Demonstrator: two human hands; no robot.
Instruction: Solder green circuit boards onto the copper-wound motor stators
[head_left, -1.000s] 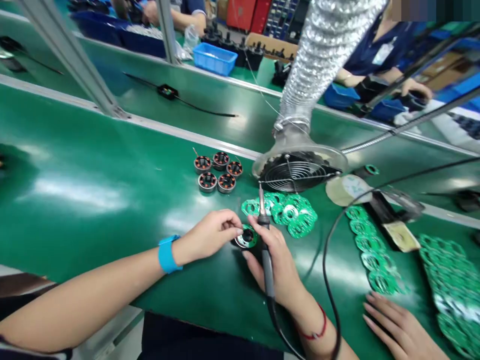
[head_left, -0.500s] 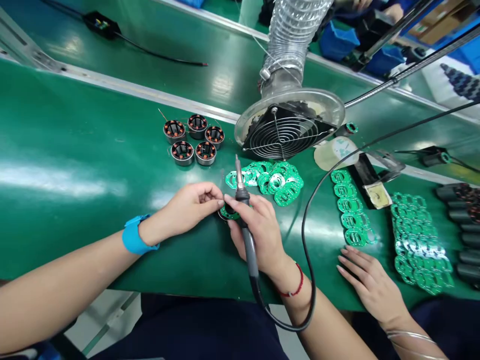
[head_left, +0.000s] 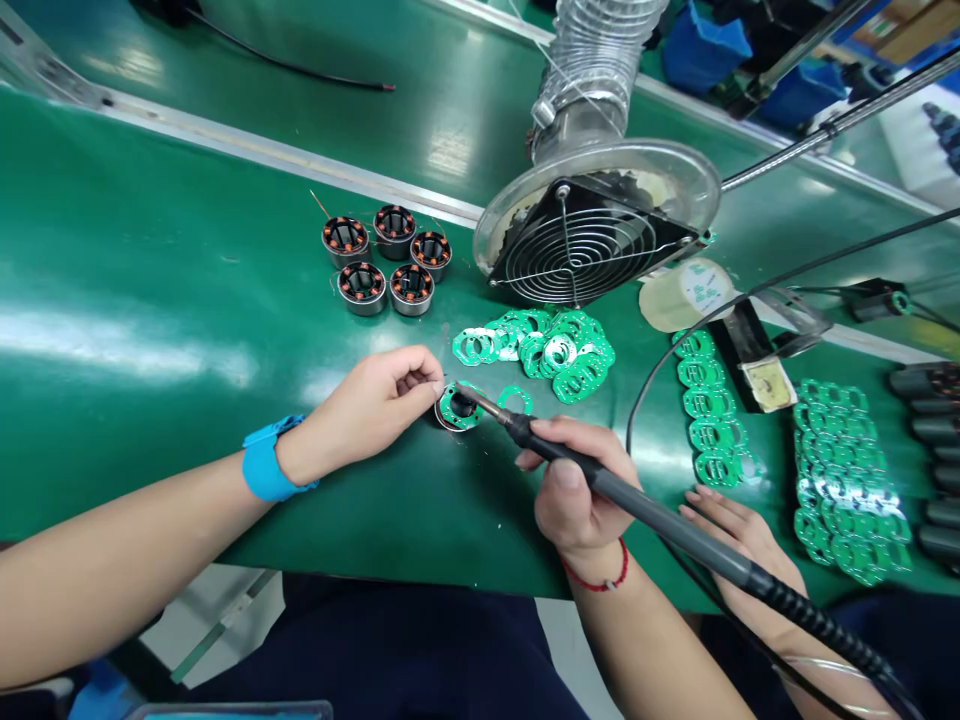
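My right hand (head_left: 589,485) grips a soldering iron (head_left: 637,495), whose tip points left over a green ring-shaped board (head_left: 471,412) sitting on a motor stator. My left hand (head_left: 394,405) is closed in a pinch at the left edge of that board; whatever lies between its fingertips is too small to make out. One thin green ring (head_left: 515,400) lies just right of the board, beneath the iron. Behind them is a pile of green boards (head_left: 577,355). Several stators with copper windings (head_left: 361,285) stand at the back left.
A fume extractor fan (head_left: 577,245) hangs low behind the boards. At the right are rows of green boards (head_left: 847,480), a black holder (head_left: 739,355), a round pale container (head_left: 679,297) and another person's hand (head_left: 750,545). The iron's cable crosses the right side.
The iron has swung from upright to pointing left, its tip now over the board. My right hand has moved right, uncovering the board and the thin ring. The view has shifted slightly.
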